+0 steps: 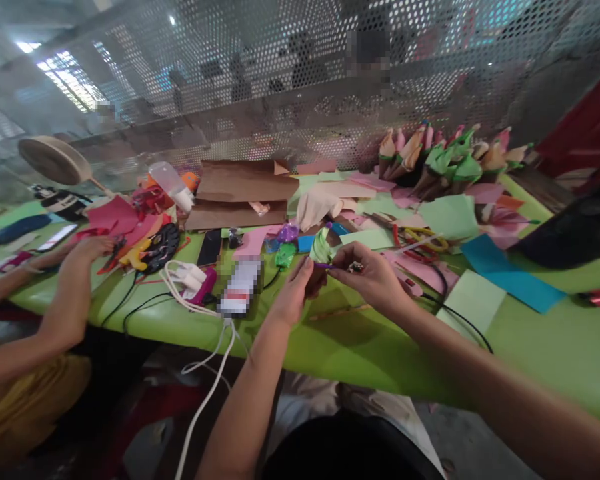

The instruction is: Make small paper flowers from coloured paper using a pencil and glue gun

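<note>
My left hand is closed round the lower part of a pale green twisted paper piece, which stands upright above my fingers. A narrow purple strip lies across its base and reaches between my two hands. My right hand is closed, thumb and forefinger pinched at the strip's right end. Just behind my hands are a small green foil-like bundle and a purple one. Fingers hide the bottom of the paper piece.
A phone and a white cable lie left of my hands. Paper sheets, scissors and a black cord are to the right. Several paper cones stand at the back. A co-worker's hand works at the left.
</note>
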Tool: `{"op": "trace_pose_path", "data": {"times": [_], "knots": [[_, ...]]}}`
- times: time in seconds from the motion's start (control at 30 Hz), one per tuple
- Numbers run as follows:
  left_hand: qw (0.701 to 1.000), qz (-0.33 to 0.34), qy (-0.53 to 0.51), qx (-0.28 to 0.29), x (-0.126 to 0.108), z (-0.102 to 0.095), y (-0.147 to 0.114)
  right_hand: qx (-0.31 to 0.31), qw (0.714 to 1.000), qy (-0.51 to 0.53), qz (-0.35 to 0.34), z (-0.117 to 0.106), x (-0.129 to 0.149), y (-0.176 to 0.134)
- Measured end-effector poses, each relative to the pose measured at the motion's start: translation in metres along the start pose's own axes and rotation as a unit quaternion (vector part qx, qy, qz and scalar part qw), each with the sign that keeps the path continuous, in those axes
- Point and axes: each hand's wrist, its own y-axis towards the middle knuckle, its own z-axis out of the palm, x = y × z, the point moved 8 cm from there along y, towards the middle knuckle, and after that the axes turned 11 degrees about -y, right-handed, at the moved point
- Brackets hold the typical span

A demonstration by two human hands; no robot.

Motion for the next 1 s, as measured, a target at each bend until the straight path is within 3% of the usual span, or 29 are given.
{"op": "trace_pose_path", "data": {"times": [0.33, 1.0], "knots": [[1.0, -0.008, -0.007, 0.014, -0.005, 0.0084, -0.0062, 0.011, 0.999, 0.037, 0.016, 0.0013, -0.0001, 0.002], [0.999, -0.005, 0.013, 0.03, -0.0002, 0.0037, -0.0034, 0.006, 1.0, 0.022, 0.004, -0.0008, 0.0055, 0.0008]]}}
